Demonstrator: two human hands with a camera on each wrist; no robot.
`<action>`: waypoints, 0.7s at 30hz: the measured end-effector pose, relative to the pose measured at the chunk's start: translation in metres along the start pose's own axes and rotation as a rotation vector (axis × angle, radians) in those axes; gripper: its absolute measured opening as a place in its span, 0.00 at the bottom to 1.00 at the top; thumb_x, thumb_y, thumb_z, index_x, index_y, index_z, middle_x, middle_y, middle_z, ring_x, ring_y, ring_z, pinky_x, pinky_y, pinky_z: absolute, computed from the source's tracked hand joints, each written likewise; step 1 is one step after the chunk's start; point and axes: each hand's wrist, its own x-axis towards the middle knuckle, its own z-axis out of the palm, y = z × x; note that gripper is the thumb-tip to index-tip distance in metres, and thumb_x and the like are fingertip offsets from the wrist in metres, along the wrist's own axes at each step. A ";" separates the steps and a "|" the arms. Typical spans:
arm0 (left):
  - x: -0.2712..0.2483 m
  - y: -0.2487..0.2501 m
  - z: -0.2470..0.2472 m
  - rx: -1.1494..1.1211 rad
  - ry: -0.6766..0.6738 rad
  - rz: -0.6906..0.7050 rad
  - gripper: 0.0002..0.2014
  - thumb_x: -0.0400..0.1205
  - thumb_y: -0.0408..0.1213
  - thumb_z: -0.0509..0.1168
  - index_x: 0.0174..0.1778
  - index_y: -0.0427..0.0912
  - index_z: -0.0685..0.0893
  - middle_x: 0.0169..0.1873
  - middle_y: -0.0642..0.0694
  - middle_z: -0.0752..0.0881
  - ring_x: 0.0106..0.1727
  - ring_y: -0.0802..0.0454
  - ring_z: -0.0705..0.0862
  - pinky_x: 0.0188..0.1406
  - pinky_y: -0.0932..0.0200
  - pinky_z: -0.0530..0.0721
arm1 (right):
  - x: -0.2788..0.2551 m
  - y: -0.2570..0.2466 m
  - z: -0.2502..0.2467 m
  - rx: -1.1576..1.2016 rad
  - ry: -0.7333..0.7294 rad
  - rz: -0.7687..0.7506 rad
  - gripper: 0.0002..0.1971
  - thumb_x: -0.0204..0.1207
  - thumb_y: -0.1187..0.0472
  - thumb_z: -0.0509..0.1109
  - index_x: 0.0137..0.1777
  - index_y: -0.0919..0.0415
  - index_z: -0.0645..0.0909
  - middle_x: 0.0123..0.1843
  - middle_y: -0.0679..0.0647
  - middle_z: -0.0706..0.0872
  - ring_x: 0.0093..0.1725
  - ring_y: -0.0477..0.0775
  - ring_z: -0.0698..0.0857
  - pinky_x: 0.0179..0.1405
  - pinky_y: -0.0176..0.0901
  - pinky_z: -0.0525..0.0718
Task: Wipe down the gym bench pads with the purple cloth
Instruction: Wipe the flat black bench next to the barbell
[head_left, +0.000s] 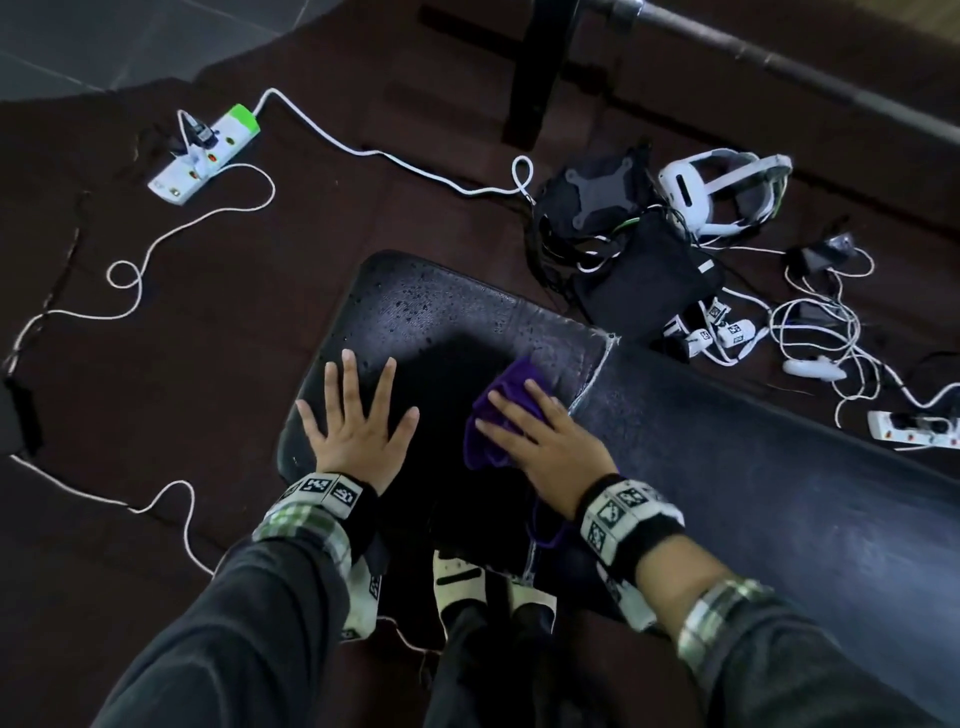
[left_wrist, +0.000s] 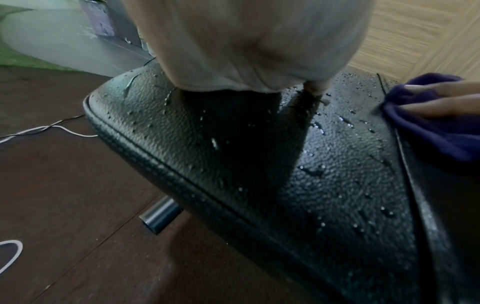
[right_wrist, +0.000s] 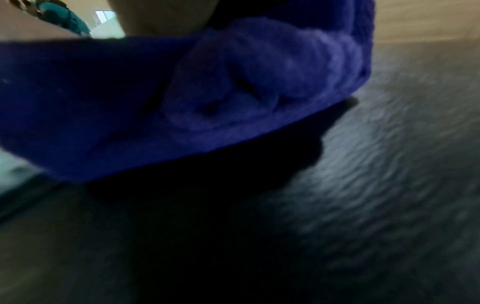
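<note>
The wiping step is under way on the small seat pad (head_left: 415, 332) at the left end of the gym bench. The left hand (head_left: 358, 421) lies flat on this pad with fingers spread wide, holding nothing and seemingly bracing the body. The right hand (head_left: 540, 441) presses the bunched purple cloth (head_left: 493, 410) onto the same pad with straight fingers laid over it, right beside the stitched seam (head_left: 592, 374) that divides the seat pad from the long back pad (head_left: 779, 467) running off to the right. Water droplets (left_wrist: 314, 170) are scattered across the seat pad, thickest at its far end, so I judge little of it has been dried yet. The next move calls for sweeping the cloth left and toward the far edge through the droplets, lifting the left hand clear of its patch, then crossing the seam onto the long pad.
</note>
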 end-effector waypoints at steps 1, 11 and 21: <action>0.000 0.000 0.000 -0.001 0.001 0.003 0.31 0.83 0.64 0.37 0.73 0.67 0.22 0.71 0.55 0.14 0.76 0.55 0.18 0.76 0.34 0.27 | -0.004 0.009 0.002 -0.014 -0.029 0.010 0.28 0.79 0.57 0.55 0.80 0.44 0.57 0.81 0.50 0.63 0.80 0.67 0.59 0.76 0.63 0.65; 0.002 -0.002 0.005 -0.020 0.031 0.018 0.31 0.83 0.64 0.38 0.72 0.68 0.22 0.70 0.56 0.13 0.74 0.55 0.16 0.76 0.35 0.27 | -0.079 -0.036 0.011 -0.010 0.002 0.140 0.36 0.68 0.62 0.58 0.79 0.46 0.59 0.82 0.47 0.59 0.81 0.68 0.51 0.77 0.63 0.60; 0.002 -0.005 0.013 -0.064 0.162 0.034 0.32 0.82 0.65 0.42 0.77 0.68 0.31 0.80 0.54 0.24 0.78 0.57 0.22 0.78 0.36 0.28 | 0.002 0.007 -0.011 0.081 -0.060 0.164 0.30 0.74 0.55 0.54 0.78 0.43 0.60 0.81 0.49 0.62 0.80 0.69 0.58 0.70 0.63 0.73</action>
